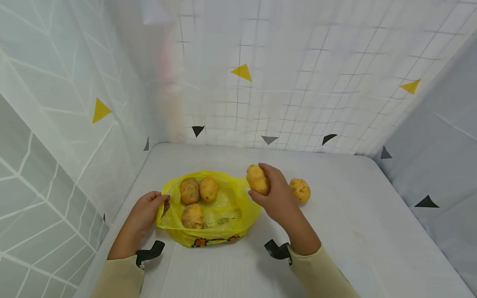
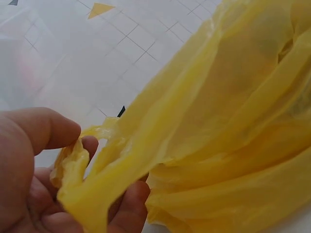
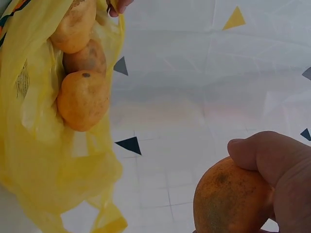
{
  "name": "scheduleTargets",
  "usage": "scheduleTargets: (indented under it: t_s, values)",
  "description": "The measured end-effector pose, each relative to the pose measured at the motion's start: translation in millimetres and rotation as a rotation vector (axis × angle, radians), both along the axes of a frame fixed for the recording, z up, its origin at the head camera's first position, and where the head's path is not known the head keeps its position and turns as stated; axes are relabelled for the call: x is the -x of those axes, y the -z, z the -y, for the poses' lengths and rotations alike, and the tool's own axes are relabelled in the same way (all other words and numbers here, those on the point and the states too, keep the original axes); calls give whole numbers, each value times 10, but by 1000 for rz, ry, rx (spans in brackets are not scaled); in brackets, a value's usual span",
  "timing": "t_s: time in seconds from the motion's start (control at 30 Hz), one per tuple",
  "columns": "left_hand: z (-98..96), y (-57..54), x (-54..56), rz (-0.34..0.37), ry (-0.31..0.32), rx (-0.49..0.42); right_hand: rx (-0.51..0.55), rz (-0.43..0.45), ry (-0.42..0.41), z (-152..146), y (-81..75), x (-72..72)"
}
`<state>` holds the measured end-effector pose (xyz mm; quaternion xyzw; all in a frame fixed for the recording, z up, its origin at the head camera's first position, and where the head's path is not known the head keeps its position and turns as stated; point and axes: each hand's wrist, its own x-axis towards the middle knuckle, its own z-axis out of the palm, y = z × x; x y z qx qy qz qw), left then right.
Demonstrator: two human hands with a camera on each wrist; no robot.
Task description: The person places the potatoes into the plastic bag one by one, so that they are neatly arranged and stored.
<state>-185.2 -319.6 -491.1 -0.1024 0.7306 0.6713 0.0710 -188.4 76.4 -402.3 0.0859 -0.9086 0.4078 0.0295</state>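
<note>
A yellow plastic bag (image 1: pixel 223 211) lies spread on the table with its mouth facing up. Inside sit three potatoes, among them one nearest the front (image 1: pixel 193 216). My left hand (image 1: pixel 147 211) pinches the bag's left edge; in the left wrist view the thumb and fingers hold the bunched yellow plastic (image 2: pixel 73 160). Just beyond the bag's right rim, my right hand (image 1: pixel 277 196) grips a potato (image 1: pixel 257 179) between thumb and fingers, raised above the table. The right wrist view shows this potato (image 3: pixel 231 196) with brown specks on its skin.
Another potato (image 1: pixel 300 190) rests on the white table (image 1: pixel 354 231) just right of my right hand. Cloth-covered walls with printed triangles and grid lines, including the back wall (image 1: pixel 283 95), enclose the table at the back and both sides.
</note>
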Motion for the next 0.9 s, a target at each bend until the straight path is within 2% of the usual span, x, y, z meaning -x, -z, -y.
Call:
scheduleTargets:
  t_s: [0.23,0.5,0.77,0.9]
  values:
    - [2,16,10,13,-6,10,4,3,-27,97,-15,65]
    - [3,24,33,25,-20,20,74,20,-75,215,-40,151]
    - [-11,4,18,27,-22,12,112,67,-99,311,22,219]
    - [-16,0,13,20,-24,6,122,64,-116,368,58,242]
